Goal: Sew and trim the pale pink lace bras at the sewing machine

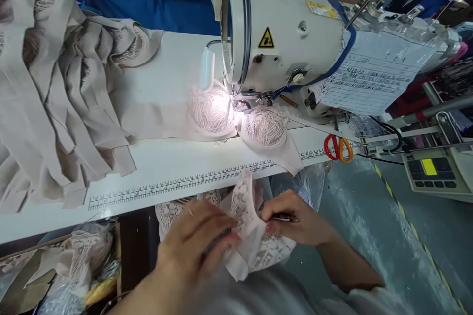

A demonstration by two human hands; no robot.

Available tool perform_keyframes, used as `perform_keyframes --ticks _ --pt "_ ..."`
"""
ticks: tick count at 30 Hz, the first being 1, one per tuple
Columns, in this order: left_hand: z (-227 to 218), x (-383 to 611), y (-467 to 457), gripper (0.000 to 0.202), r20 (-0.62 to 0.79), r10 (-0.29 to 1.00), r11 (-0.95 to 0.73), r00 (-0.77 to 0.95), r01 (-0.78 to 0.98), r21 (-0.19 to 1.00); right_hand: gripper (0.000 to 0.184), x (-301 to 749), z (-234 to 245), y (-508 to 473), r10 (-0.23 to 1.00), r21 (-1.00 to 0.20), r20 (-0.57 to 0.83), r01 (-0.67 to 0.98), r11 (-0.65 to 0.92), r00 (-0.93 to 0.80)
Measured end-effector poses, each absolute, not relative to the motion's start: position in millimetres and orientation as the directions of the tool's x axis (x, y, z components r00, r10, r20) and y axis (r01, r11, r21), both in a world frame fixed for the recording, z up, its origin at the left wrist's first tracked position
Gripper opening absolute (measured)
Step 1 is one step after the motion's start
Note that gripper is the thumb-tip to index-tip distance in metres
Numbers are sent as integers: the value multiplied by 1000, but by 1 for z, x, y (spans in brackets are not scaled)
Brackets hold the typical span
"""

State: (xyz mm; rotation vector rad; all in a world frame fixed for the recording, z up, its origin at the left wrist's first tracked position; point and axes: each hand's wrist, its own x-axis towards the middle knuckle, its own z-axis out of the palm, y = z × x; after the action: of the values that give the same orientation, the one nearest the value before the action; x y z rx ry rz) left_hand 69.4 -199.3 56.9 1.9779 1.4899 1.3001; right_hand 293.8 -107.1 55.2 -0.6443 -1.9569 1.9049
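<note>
My right hand (291, 216) is closed in a pinch on the edge of a pale pink lace bra piece (246, 206) above my lap. A small dark object shows between its fingers, too hidden to name. Against the left side of that piece is my left hand (199, 241), fingers bent and smeared by motion; whether they grip the cloth cannot be told. More lace (168, 214) shows behind the left hand, below the table edge. Under the lit needle area of a white sewing machine (284, 34) lies a bra (264, 128) with two lace cups, its wing hanging over the edge.
A heap of pale bra parts (74, 98) covers the table's left. A printed ruler (162, 184) runs along the front edge. Scissors (338, 148) with red and orange handles lie right, near a control panel (430, 170). A box of scraps (74, 266) stands lower left.
</note>
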Motion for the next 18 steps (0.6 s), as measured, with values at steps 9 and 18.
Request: perform_keyframes --ticks 9,18 --pt "34 94 -212 17 410 911 -340 37 627 700 14 276 39 -137 654 -927 128 145 347 -746" --pt "38 74 -206 9 56 995 -26 -82 326 945 15 292 35 -108 474 -893 37 184 412 -880"
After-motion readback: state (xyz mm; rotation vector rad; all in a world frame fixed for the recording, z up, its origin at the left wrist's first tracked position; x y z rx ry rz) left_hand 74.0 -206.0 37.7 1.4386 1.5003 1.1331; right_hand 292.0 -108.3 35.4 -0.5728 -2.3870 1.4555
